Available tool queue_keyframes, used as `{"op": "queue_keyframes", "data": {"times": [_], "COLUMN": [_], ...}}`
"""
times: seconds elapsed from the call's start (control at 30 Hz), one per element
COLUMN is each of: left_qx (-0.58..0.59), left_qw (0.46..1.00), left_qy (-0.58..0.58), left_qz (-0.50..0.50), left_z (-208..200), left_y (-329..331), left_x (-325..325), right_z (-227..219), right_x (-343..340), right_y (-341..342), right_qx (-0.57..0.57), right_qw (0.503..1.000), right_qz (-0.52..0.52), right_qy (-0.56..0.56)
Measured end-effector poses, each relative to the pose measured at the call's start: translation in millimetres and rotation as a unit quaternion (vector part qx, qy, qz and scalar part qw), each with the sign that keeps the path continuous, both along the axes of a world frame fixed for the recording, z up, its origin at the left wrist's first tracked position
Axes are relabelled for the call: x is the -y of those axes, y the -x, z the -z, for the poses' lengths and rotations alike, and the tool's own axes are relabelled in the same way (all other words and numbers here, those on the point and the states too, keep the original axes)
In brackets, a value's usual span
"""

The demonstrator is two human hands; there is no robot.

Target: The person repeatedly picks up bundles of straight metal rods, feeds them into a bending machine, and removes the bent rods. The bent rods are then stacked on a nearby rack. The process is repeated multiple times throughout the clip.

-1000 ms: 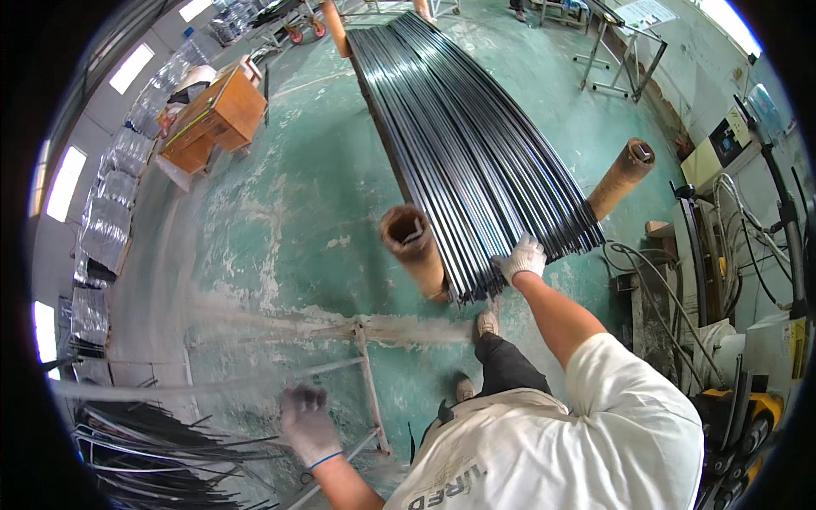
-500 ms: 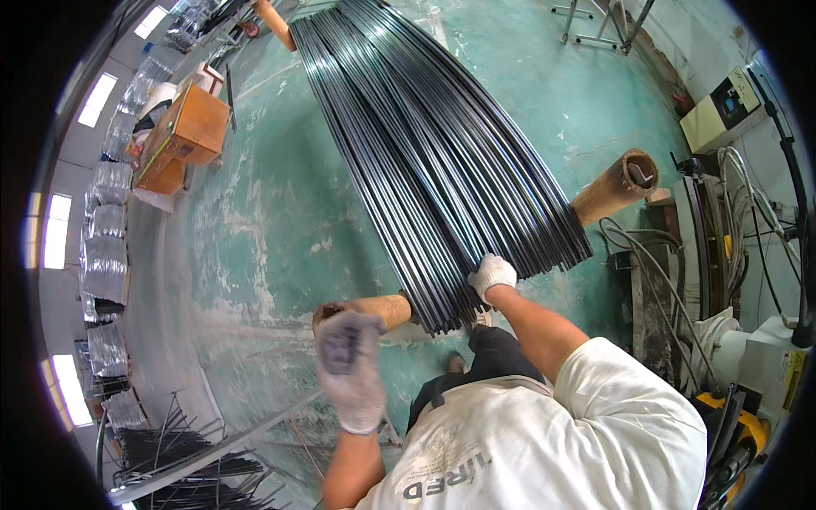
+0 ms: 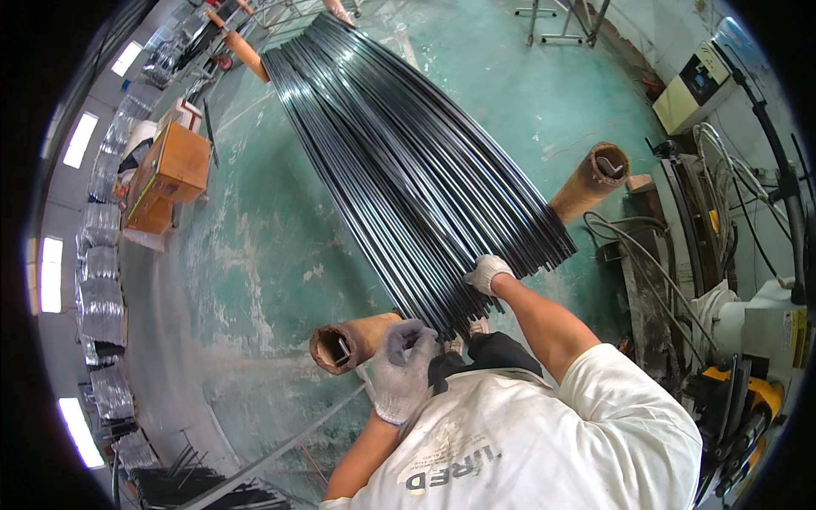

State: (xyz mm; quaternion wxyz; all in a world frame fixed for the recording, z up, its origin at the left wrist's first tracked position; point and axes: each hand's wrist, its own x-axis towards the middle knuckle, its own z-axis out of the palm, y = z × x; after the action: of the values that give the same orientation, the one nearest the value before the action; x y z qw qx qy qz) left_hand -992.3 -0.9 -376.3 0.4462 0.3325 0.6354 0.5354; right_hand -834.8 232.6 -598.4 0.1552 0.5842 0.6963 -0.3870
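A wide layer of long, thin black rods (image 3: pixel 399 161) stretches away from me, resting across brown tubes. My right hand (image 3: pixel 490 274), in a white knitted glove, is closed on rods at their near ends; its fingertips are partly hidden among them. My left hand (image 3: pixel 403 371), in a glove with a grey palm, is beside the near left corner of the layer. Its fingers are loosely curled with a gap to the thumb, and nothing shows in it. Just left of it juts the open end of a brown tube (image 3: pixel 361 338). Another brown tube (image 3: pixel 592 183) sticks out at the right.
An orange-brown wooden cabinet (image 3: pixel 174 166) stands on the green floor (image 3: pixel 255 255) at left. Wrapped silvery bundles (image 3: pixel 104 306) line the left wall. Cables (image 3: pixel 654 255) and machinery crowd the right, below a cream control box (image 3: pixel 693 89). More dark rods (image 3: pixel 200 489) lie at lower left.
My left hand has moved right and inward, toward the rods' near left corner, uncovering the left tube's end. My right hand stays at the rod ends. The whole view has shifted slightly.
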Motion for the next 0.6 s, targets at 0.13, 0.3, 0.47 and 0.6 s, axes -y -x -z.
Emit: {"op": "queue_keyframes", "data": {"times": [0.13,0.3,0.47,0.6], "left_qx": [0.039,0.073,0.239,0.491], "left_qw": [0.999,0.995,0.955,0.849], "left_qy": [0.023,0.040,0.134,0.187], "left_qz": [0.028,0.062,0.112,0.060], "left_z": [3,81,163,197], "left_y": [0,17,21,2], "left_x": [-10,-13,-52,-102], "right_z": [2,-75,-142,-190], "right_x": [16,80,263,455], "right_y": [-1,-32,-145,-240], "right_qx": [-0.149,-0.092,0.019,0.156], "right_qw": [0.972,0.984,0.983,0.961], "right_qz": [0.119,0.147,0.177,0.219], "right_qy": [0.135,0.032,0.042,0.064]}}
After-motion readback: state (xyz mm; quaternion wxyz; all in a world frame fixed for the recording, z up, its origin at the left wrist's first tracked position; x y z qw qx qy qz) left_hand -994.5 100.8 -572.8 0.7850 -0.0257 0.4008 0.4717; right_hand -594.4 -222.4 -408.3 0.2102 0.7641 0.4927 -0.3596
